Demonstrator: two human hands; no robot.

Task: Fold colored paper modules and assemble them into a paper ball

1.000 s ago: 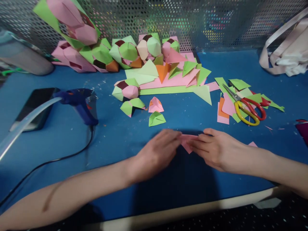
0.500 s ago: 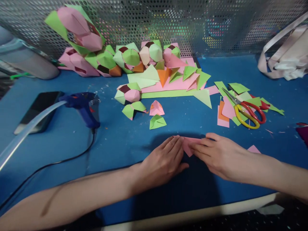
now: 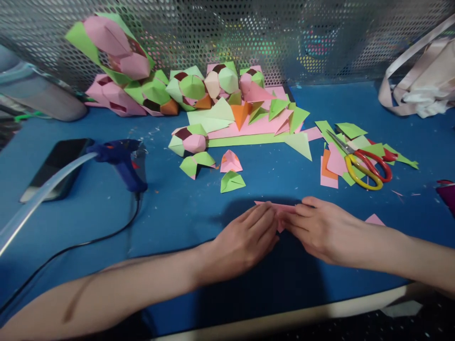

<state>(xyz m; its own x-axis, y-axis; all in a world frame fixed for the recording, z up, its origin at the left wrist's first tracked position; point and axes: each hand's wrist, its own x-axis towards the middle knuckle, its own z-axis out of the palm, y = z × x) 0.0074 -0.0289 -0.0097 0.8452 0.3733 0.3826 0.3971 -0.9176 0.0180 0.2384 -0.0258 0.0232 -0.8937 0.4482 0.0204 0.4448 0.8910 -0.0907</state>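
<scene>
Worktable: A blue tabletop (image 3: 170, 213) spreads beneath the whole scene, its pale edge nearest the person.
Backdrop: A perforated metal panel (image 3: 192, 33) rises along the table's far side.
Hollow paper forms: A row of pink, green and orange folded shapes (image 3: 192, 87) lines the panel, one pink-and-green form (image 3: 106, 35) perched on top at left; openings show dark interiors, contents too dim to tell.
Bag: A pale, ribbon-strapped bag (image 3: 428, 66) sits at far right, its inside hidden.
Bottle: A grey bottle-shaped container (image 3: 46, 90) stands at far left, contents unclear.
Hands: The left hand (image 3: 245, 237) and right hand (image 3: 320, 232) nearly meet at front center, fingers of both pinching one piece of pink paper.
Glue gun: A blue glue gun (image 3: 122, 166) carries a long, clear stick (image 3: 46, 191) beside a dark phone (image 3: 53, 161).
Scissors: Red-and-yellow scissors (image 3: 351, 152) lie across colored cuttings (image 3: 336, 161) at right.
Pink paper: The folded pink paper (image 3: 284, 207) spans the gap between the hands; whether it touches the table cannot be told.
Small folds: One pink fold (image 3: 231, 162) and one green fold (image 3: 232, 182) rest just beyond the left hand.
</scene>
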